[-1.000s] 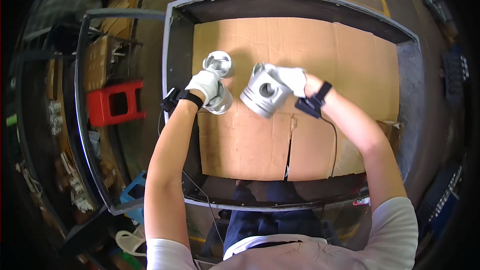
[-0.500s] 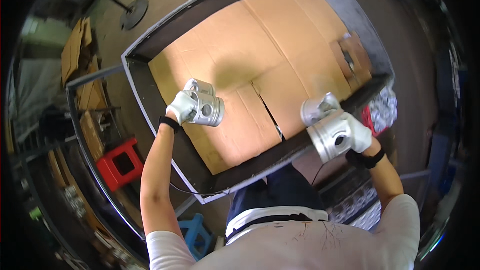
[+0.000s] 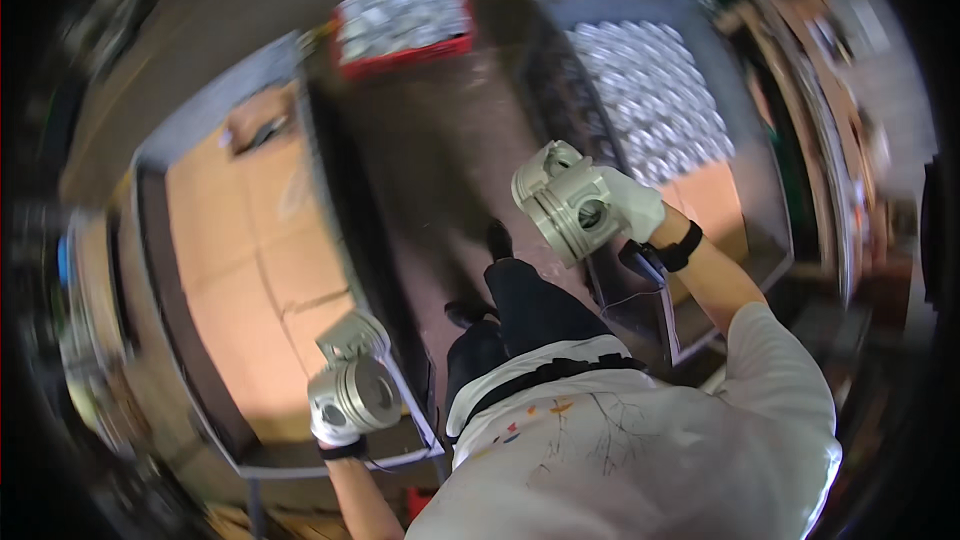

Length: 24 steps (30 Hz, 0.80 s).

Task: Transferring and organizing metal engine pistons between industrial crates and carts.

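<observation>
Two silvery engine pistons (image 3: 360,392) are in my white-gloved left hand (image 3: 332,422), low at the left by the near corner of a cardboard-lined bin (image 3: 230,310). The fingers are mostly hidden behind the metal. My right hand (image 3: 630,204), also gloved in white, grips two more pistons (image 3: 572,218) in front of me. One of its pistons shows its ring grooves and round pin hole; the other is partly behind it. Beyond the right hand is a second bin (image 3: 560,10), where many pistons (image 3: 650,95) sit in rows on cardboard.
A red crate (image 3: 405,58) full of silvery parts stands on the floor ahead. Between the two bins runs a strip of brown floor (image 3: 420,170), where my feet are. Stacked boards (image 3: 800,110) line the far right. A dark object (image 3: 262,130) lies in the left bin's far corner.
My body has turned right, so the cardboard-lined bin now lies to my left and the piston-filled bin has come into view. Both hands still hold their pistons.
</observation>
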Motion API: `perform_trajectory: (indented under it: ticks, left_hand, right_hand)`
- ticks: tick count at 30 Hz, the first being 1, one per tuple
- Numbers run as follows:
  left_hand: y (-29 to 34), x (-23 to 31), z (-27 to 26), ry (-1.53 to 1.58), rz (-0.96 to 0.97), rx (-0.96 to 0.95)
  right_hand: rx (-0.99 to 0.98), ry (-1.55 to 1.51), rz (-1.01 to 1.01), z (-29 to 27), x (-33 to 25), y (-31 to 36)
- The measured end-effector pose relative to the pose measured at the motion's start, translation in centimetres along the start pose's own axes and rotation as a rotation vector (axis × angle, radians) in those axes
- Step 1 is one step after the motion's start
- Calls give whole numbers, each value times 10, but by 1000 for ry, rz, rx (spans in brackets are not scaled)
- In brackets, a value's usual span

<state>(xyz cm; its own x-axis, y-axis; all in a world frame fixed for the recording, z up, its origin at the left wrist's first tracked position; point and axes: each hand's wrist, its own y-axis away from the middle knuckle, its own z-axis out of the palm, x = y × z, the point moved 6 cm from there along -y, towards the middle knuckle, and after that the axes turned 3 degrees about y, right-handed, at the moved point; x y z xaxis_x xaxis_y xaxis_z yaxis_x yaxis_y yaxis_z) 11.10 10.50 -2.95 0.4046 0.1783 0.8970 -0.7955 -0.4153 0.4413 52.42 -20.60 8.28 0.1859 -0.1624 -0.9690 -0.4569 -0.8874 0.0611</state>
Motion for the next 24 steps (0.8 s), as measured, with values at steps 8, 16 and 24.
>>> perform_trajectory:
  ticks: [8,16,24]
  left_hand:
    - [-126,14,176,157,-137,-386]
    - [-216,76,381,222,-376,-590]
    - [-258,118,503,8,-422,-663]
  right_hand:
    - [743,-743,125,-146,81,217]
    - [1055,-196,976,-243,321,385]
    - [1071,-587,1125,-206,485,410]
